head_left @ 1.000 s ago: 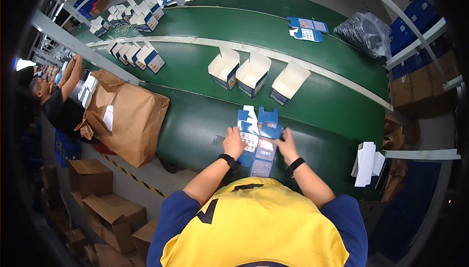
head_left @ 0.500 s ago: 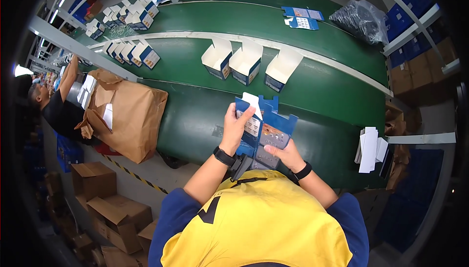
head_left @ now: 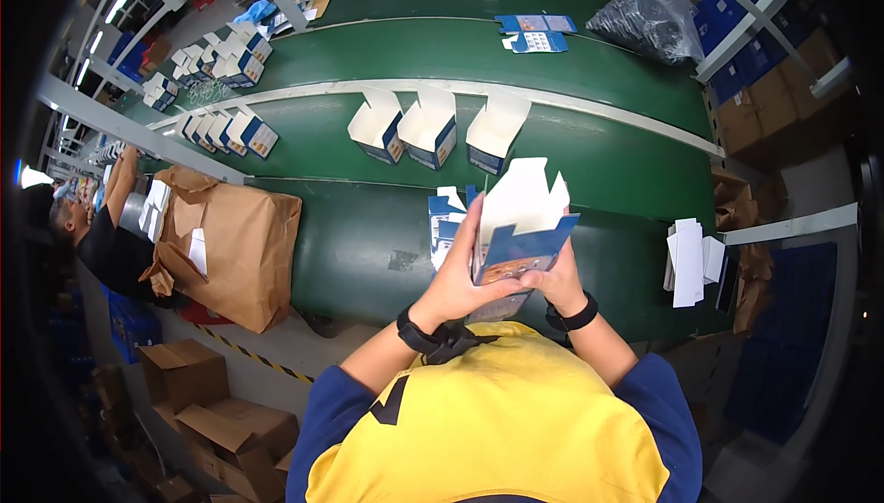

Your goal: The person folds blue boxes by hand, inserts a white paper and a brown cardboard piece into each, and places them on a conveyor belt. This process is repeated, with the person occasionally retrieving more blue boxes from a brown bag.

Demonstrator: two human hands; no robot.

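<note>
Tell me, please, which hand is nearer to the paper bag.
Left. The left hand holds the box right of the paper bag; the right hand grips the box farther to the right.

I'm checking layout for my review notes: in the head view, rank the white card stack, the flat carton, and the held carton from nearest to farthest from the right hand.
1. Held carton: touching the right hand, on its left.
2. White card stack: off to the right.
3. Flat carton: farthest, across the green belts.
</note>
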